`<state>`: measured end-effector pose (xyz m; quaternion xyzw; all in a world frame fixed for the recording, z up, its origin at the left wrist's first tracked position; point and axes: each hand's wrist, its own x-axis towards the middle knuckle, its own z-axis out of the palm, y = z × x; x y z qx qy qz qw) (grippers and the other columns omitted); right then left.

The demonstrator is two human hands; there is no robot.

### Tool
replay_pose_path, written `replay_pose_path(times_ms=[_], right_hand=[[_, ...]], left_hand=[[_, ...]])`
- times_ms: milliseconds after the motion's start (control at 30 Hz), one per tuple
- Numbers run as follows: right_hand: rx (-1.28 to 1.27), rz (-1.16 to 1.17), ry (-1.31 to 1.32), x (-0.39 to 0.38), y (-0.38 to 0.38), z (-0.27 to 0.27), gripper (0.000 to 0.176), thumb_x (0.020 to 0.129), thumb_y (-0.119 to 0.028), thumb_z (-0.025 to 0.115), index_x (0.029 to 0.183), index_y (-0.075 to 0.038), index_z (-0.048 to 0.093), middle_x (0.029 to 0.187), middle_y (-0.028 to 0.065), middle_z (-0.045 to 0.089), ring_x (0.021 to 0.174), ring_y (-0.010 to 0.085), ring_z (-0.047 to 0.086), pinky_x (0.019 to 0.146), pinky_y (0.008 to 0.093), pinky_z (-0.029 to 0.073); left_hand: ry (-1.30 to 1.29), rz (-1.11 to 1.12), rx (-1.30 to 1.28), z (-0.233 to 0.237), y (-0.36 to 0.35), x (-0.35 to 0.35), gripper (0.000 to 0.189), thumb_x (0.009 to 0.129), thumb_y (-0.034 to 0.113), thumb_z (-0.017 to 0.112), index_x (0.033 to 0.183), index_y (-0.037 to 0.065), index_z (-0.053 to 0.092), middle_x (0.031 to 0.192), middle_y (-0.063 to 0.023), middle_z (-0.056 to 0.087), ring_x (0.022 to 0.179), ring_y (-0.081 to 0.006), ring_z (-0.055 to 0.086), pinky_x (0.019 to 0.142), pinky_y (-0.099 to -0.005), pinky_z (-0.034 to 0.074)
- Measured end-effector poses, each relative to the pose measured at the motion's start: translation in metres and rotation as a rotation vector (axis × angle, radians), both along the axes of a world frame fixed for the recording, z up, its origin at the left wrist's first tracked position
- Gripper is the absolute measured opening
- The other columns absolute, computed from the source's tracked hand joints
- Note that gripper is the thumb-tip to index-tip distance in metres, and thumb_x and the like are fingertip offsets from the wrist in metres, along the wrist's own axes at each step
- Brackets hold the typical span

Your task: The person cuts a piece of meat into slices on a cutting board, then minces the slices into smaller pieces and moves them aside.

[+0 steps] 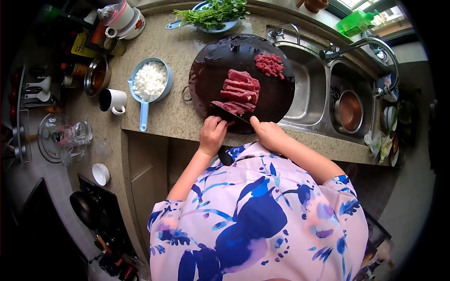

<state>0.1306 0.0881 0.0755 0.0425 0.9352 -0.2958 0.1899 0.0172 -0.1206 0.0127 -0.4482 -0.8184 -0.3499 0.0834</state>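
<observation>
My right hand point(271, 136) is closed round the handle of a kitchen knife point(238, 115). The blade slants up to the left, just in front of the sliced red meat point(241, 91). Close by the blade, at the front edge of the round dark cutting board point(206, 70), my left hand point(213, 135) has its fingers curled together. What they pinch is mostly hidden; a little dark red shows at the fingertips. A small heap of diced meat point(269, 65) lies at the board's upper right.
Left of the board stands a blue strainer point(144, 110) of white diced pieces, with a white mug point(113, 101) beyond it. Leafy greens point(213, 13) fill a blue colander behind. A double sink point(304, 86) with a metal pot point(349, 111) borders the right side.
</observation>
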Motion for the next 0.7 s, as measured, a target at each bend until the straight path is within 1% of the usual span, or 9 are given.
replay_pose_path(times_ms=[100, 167, 233, 300, 333, 367, 467, 567, 700], right_hand=[[-0.005, -0.112, -0.006, 0.019, 0.014, -0.004, 0.028, 0.087, -0.008, 0.056, 0.107, -0.004, 0.036, 0.077, 0.0262, 0.064, 0.076, 0.0489, 0.063, 0.064, 0.0546, 0.049], [-0.085, -0.254, 0.175, 0.031, 0.022, -0.007, 0.026, 0.091, -0.011, 0.054, 0.108, -0.004, 0.035, 0.077, 0.0274, 0.063, 0.075, 0.0505, 0.062, 0.062, 0.0563, 0.046], [-0.107, -0.330, 0.151, 0.041, 0.026, -0.008, 0.025, 0.094, -0.012, 0.053, 0.109, -0.004, 0.035, 0.076, 0.0290, 0.062, 0.076, 0.0517, 0.061, 0.063, 0.0579, 0.045], [-0.093, -0.444, 0.205, 0.052, 0.026, -0.009, 0.025, 0.095, -0.011, 0.053, 0.110, -0.004, 0.035, 0.075, 0.0307, 0.061, 0.077, 0.0524, 0.061, 0.065, 0.0588, 0.045], [-0.131, -0.534, 0.102, 0.056, 0.026, -0.008, 0.032, 0.092, -0.006, 0.058, 0.116, -0.001, 0.038, 0.080, 0.0329, 0.060, 0.082, 0.0547, 0.058, 0.068, 0.0582, 0.043], [-0.131, -0.537, 0.108, 0.060, 0.026, -0.008, 0.032, 0.092, -0.006, 0.058, 0.116, -0.001, 0.038, 0.080, 0.0329, 0.060, 0.082, 0.0547, 0.058, 0.068, 0.0582, 0.043], [-0.207, -0.687, 0.140, 0.064, 0.027, -0.003, 0.036, 0.093, -0.008, 0.058, 0.123, 0.002, 0.040, 0.090, 0.0348, 0.062, 0.090, 0.0545, 0.059, 0.072, 0.0556, 0.046], [-0.194, -0.649, 0.131, 0.067, 0.034, -0.021, 0.039, 0.093, -0.009, 0.058, 0.125, 0.004, 0.039, 0.093, 0.0353, 0.062, 0.093, 0.0541, 0.059, 0.076, 0.0558, 0.046], [-0.240, -0.568, 0.027, 0.052, 0.034, -0.026, 0.046, 0.093, -0.009, 0.058, 0.130, 0.004, 0.034, 0.092, 0.0377, 0.061, 0.093, 0.0536, 0.060, 0.078, 0.0550, 0.046]], left_hand=[[-0.008, -0.071, -0.024, 0.006, 0.022, -0.013, 0.024, 0.074, 0.003, 0.071, 0.098, 0.005, 0.067, 0.103, -0.0110, 0.059, 0.103, -0.0325, 0.058, 0.088, -0.0422, 0.051], [0.120, -0.119, -0.028, 0.008, 0.038, -0.026, 0.024, 0.073, 0.001, 0.070, 0.096, 0.006, 0.068, 0.106, -0.0117, 0.057, 0.106, -0.0325, 0.057, 0.092, -0.0418, 0.051], [0.121, -0.169, -0.051, 0.007, 0.043, -0.037, 0.032, 0.072, 0.003, 0.071, 0.103, 0.007, 0.066, 0.116, -0.0129, 0.055, 0.114, -0.0336, 0.054, 0.098, -0.0427, 0.049], [0.084, -0.275, -0.086, 0.014, 0.047, -0.049, 0.044, 0.071, 0.006, 0.073, 0.114, 0.009, 0.061, 0.129, -0.0144, 0.050, 0.124, -0.0354, 0.049, 0.104, -0.0432, 0.046], [0.011, -0.357, -0.189, 0.020, 0.049, -0.060, 0.070, 0.069, 0.016, 0.078, 0.133, 0.012, 0.051, 0.146, -0.0172, 0.039, 0.139, -0.0373, 0.035, 0.114, -0.0470, 0.035], [0.017, -0.360, -0.189, 0.025, 0.055, -0.066, 0.070, 0.069, 0.016, 0.078, 0.133, 0.012, 0.051, 0.146, -0.0172, 0.039, 0.139, -0.0373, 0.035, 0.114, -0.0470, 0.035], [0.051, -0.495, -0.378, 0.045, 0.079, -0.085, 0.104, 0.062, 0.032, 0.083, 0.153, 0.019, 0.035, 0.160, -0.0193, 0.021, 0.151, -0.0390, 0.015, 0.120, -0.0567, 0.016], [-0.016, -0.560, -0.531, 0.053, 0.095, -0.088, 0.104, 0.061, 0.031, 0.082, 0.153, 0.021, 0.036, 0.161, -0.0188, 0.020, 0.151, -0.0380, 0.014, 0.119, -0.0585, 0.016], [-0.008, -0.512, -0.423, 0.040, 0.092, -0.087, 0.102, 0.058, 0.034, 0.082, 0.149, 0.020, 0.041, 0.158, -0.0181, 0.026, 0.149, -0.0380, 0.021, 0.117, -0.0589, 0.020]])
